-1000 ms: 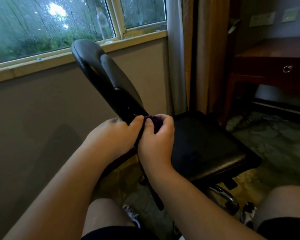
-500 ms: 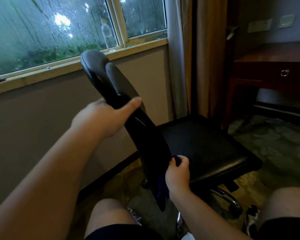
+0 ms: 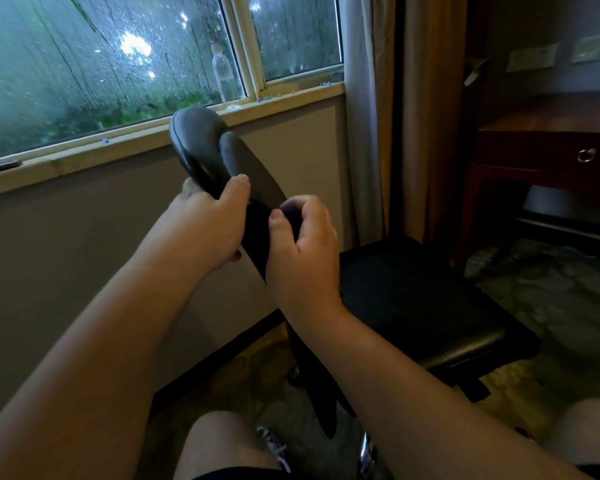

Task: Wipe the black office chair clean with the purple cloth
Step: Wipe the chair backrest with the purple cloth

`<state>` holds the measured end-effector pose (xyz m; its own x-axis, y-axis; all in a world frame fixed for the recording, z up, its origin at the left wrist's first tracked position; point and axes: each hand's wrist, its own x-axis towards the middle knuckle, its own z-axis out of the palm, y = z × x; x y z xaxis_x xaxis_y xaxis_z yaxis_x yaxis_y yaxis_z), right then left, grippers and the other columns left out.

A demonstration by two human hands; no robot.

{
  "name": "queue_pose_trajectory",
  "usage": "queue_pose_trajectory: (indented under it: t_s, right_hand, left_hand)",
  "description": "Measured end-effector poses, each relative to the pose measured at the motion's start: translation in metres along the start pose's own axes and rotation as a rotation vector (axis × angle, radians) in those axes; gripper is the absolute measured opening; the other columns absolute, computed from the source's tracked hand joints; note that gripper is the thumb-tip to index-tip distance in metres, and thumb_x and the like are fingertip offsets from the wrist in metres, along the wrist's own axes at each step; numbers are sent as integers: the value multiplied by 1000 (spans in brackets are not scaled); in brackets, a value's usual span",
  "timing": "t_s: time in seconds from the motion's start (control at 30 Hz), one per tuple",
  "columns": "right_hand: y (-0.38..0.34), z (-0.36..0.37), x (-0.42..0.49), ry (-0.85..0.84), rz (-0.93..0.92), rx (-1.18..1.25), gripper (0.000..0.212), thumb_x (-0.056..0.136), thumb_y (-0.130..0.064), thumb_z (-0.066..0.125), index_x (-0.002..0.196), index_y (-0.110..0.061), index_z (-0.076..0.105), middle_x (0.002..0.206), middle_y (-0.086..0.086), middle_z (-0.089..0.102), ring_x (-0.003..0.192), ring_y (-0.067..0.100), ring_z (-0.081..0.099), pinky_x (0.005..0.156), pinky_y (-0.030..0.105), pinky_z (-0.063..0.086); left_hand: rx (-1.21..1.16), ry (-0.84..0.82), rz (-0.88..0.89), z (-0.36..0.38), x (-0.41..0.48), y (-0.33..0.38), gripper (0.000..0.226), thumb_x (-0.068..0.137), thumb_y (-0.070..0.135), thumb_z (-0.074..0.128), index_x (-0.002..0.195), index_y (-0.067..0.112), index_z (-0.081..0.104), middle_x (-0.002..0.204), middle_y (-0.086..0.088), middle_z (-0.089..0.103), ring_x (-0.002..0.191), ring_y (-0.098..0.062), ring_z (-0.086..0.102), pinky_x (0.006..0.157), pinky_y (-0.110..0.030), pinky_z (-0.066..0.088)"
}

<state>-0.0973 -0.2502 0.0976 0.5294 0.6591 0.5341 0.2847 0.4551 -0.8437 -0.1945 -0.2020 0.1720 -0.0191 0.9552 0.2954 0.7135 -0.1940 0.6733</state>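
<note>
Far left, the window pane (image 3: 84, 64) is streaked and beaded with rainwater, blurred green behind it. A pale wooden sill (image 3: 118, 142) runs below it over a flat, matte beige wall (image 3: 66, 254). A clear plastic bottle (image 3: 224, 74) stands upright near the window's centre post.

The black office chair (image 3: 430, 306) stands in the middle of the room in front of the wall. Its backrest (image 3: 201, 143) is tilted toward the camera, a narrow padded slab in smooth, faintly shiny leather-like material with a rounded, stitched top edge.

The left hand (image 3: 208, 226) grips the backrest partway down. The thumb lies across its near face and the fingers curl round the far edge.

Just to the right, almost touching the left hand, the right hand (image 3: 305, 251) holds the purple cloth (image 3: 290, 215) against the backrest. The thumb and bent fingers pinch the cloth, which shows only as a dark, bunched wad between them.

Right of the hands the chair's seat is a thick square cushion with rounded corners and a dull sheen. A chrome piece of the base (image 3: 366, 452) glints below.

Behind the seat hang a grey sheer curtain (image 3: 361, 133) and a heavier tan drape (image 3: 430, 116) in long vertical folds.

At far right stands a dark reddish wooden desk (image 3: 551, 147) with a metal ring pull (image 3: 586, 155) on its drawer. The floor (image 3: 551, 289) below is patterned and mottled.
</note>
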Motion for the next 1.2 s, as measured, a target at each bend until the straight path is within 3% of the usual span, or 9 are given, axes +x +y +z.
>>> queue_pose_trajectory:
  t_s: [0.17,0.33,0.4,0.53,0.67,0.83,0.93,1.07,1.2]
  right_hand:
    - [13,1,-4,-18,-143,93,10,99,-25,48,107,-22,54,100,-5,58,95,21,59,75,45,53]
    - [77,-22,-31,-39,-294,-187,9,98,-10,55,105,-10,59,97,-1,57,86,12,57,73,28,51]
    - [92,-28,-42,-46,-286,-250,9,96,-10,55,104,-9,60,95,-1,56,84,11,56,70,29,51]
    - [77,-20,-44,-3,-126,-182,12,99,-16,53,106,-26,55,98,-14,55,89,5,58,74,19,50]
    - [31,-5,-21,1,-107,-68,18,100,-21,52,107,-37,48,101,-15,56,93,6,59,75,35,55]
    - [-15,7,16,11,-332,13,18,98,-13,57,116,-13,53,98,-8,57,89,10,59,74,37,53]
    - [-6,5,17,-77,-374,-15,17,99,-16,56,116,-14,54,99,-5,59,89,13,60,73,40,54]
    - [31,-9,-1,-148,-433,-126,14,99,-16,55,113,-15,54,103,-5,59,90,11,60,70,36,55]
    - [58,-23,-12,-193,-323,-164,13,100,-21,53,110,-28,50,99,-11,59,86,8,62,68,36,56]
  left_hand:
    - [-62,-5,4,0,3,-3,68,85,65,43,138,22,40,106,-8,66,48,-9,69,32,-19,45]
    - [-71,-29,16,2,4,-7,69,79,70,39,134,28,40,103,-4,68,51,-13,71,46,-29,55]
    - [-66,-41,11,2,6,-7,73,75,71,38,135,29,40,108,-7,67,52,-15,72,54,-33,56]
    - [-52,-48,18,1,7,-6,74,76,70,37,134,26,41,106,-8,67,53,-14,72,48,-28,54]
    - [-42,-43,27,0,4,-8,69,83,66,39,136,23,41,105,-7,67,54,-13,72,37,-20,48]
    - [-63,-58,15,-1,5,-7,65,89,60,44,142,22,38,104,-7,67,55,-13,71,33,-17,45]
    - [-50,-72,19,-1,5,-10,64,90,60,43,140,21,39,100,-5,67,51,-6,69,34,-17,45]
    - [-48,-69,2,-1,6,-13,68,85,65,39,138,21,40,102,-7,69,55,-11,72,44,-24,51]
    - [-104,-85,0,-1,6,-14,64,85,63,41,139,28,37,100,-5,67,53,-9,71,37,-21,49]
